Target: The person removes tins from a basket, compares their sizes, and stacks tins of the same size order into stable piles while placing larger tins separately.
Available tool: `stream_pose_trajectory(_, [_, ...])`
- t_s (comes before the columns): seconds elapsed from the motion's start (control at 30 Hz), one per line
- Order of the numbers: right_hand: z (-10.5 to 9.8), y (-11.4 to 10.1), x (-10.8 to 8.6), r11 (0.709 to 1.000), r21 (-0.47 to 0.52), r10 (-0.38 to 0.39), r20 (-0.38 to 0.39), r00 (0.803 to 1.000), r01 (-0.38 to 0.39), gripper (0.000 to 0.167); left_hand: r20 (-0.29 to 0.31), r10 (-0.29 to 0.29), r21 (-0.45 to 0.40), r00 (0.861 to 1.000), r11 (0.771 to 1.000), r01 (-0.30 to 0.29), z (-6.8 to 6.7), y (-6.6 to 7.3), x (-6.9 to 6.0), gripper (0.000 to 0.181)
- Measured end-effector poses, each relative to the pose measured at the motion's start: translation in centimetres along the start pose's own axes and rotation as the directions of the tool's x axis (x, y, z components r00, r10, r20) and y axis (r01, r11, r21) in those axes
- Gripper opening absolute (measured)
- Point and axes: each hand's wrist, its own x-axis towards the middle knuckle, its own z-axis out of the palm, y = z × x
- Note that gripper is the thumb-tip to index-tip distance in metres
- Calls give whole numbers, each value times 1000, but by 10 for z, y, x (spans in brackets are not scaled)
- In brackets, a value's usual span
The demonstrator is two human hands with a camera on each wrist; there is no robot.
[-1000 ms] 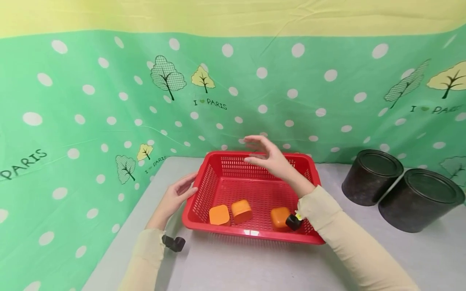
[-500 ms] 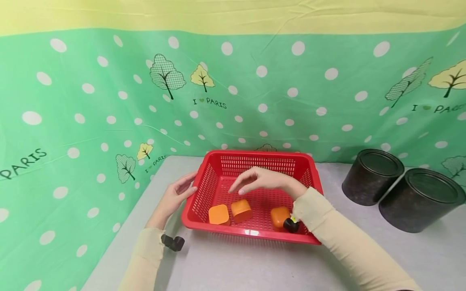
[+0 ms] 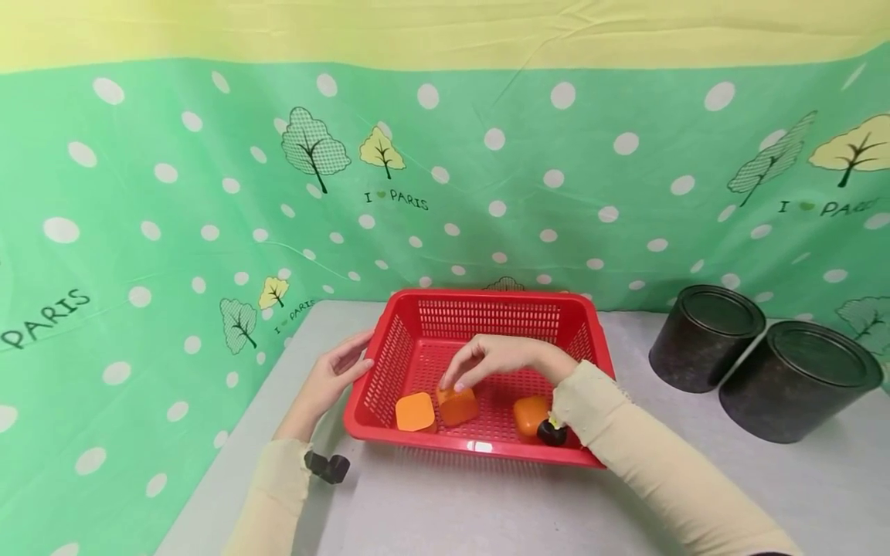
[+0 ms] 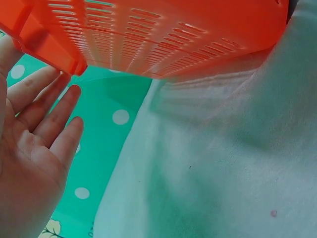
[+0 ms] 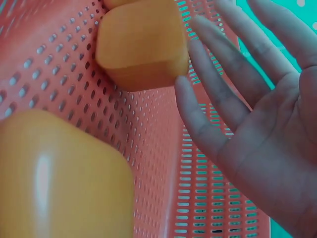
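A red plastic basket [image 3: 431, 441] with slotted walls holds 3 orange, round-cornered blocks. My right hand [image 3: 495, 357] is inside it, reaching over the middle block [image 3: 459, 408]. In the right wrist view the fingers are mostly straight, with tips at the edge of that block [image 5: 143, 44]; the thumb's grip is out of sight there. Close to the left block [image 3: 415, 413] is bare basket floor. The right block [image 3: 531, 415] lies below my right wrist. My left hand [image 3: 337, 372] rests against the basket's left rim, its fingers extended in the left wrist view.
Two dark lidded cans [image 3: 709, 336] stand side by side on the table [image 3: 431, 510], right of the basket. A green dotted curtain [image 3: 487, 170] hangs behind and on the left. Each wrist carries a small black camera [image 3: 328, 466].
My right hand has come down from above the basket's back rim to the middle orange block. My left hand stays at the left rim, and the blocks look unmoved.
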Motion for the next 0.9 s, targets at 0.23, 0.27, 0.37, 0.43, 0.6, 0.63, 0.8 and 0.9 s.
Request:
stream_pose_trajectory(0.23, [2, 2, 2, 993, -98, 63, -72, 995, -70, 42, -2, 8, 1, 1000, 1000, -8, 0, 1, -1, 54])
stream_pose_trajectory(0.27, [3, 3, 2, 990, -114, 70, -74, 995, -78, 45, -4, 8, 4, 1000, 1000, -8, 0, 1, -1, 54])
stream_pose_trajectory(0.37, [7, 6, 5, 979, -160, 116, -77, 990, -128, 54, -6, 1, 11, 1000, 1000, -1, 0, 2, -1, 54])
stream_pose_trajectory(0.43, [9, 7, 6, 973, -174, 140, -79, 987, -152, 59, -6, -4, 13, 1000, 1000, 4, 0, 2, -1, 54])
stream_pose_trajectory(0.6, [12, 11, 8, 977, -123, 167, -90, 982, -177, 64, 1, -9, 8, 1000, 1000, 9, 0, 2, -1, 54])
stream_pose_trajectory(0.63, [12, 11, 8, 977, -116, 169, -91, 982, -179, 64, 1, -9, 8, 1000, 1000, 9, 0, 2, -1, 54])
stream_pose_trajectory(0.8, [13, 12, 9, 969, -135, 195, -102, 975, -208, 61, -3, -1, 7, 1000, 1000, 1, 0, 3, -1, 54])
stream_pose_trajectory(0.9, [14, 12, 9, 969, -120, 203, -108, 973, -215, 56, -2, -3, 3, 1000, 1000, 3, 0, 4, -2, 54])
